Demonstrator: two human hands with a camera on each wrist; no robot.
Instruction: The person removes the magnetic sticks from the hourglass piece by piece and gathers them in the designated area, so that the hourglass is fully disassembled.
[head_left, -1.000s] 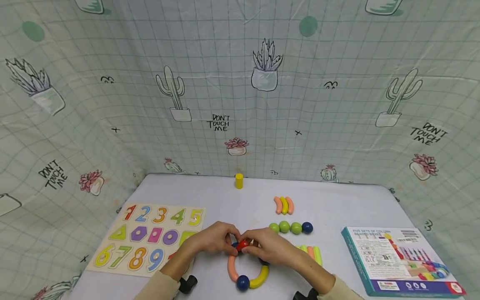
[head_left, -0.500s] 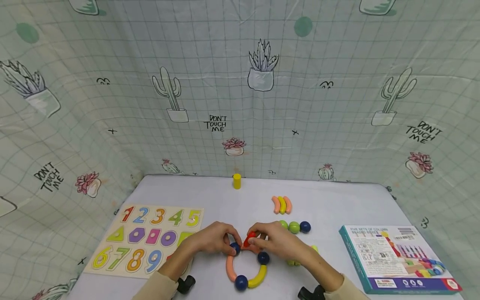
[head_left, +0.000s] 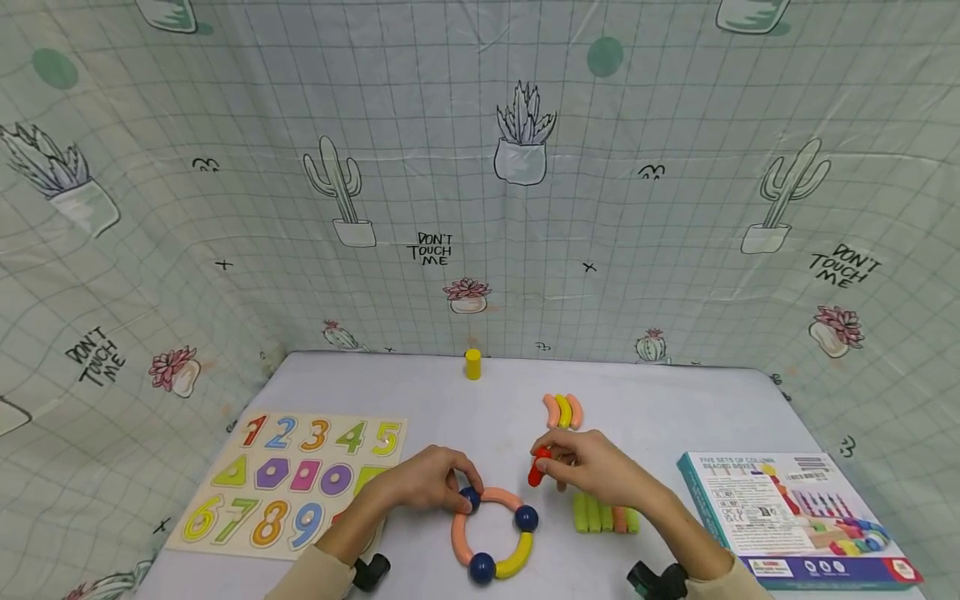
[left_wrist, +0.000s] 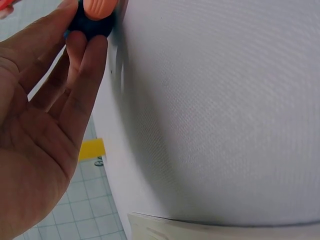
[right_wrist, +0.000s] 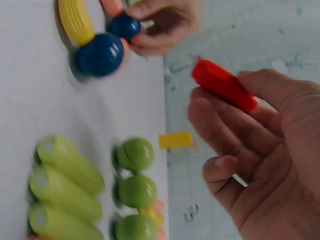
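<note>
The right hand (head_left: 588, 463) has just carried the red piece (head_left: 538, 467) rightward, away from the ring (head_left: 460, 533), fingers pinching it beyond the green sticks (head_left: 593, 514). The left hand (head_left: 433, 477) pinches the ring's far-left blue ball (head_left: 471, 497); the ring looks closed without the red piece.

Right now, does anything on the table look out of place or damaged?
Only the yellow block seems odd: it stands alone near the far edge of the table, away from everything else. I see nothing spilled or broken.
</note>
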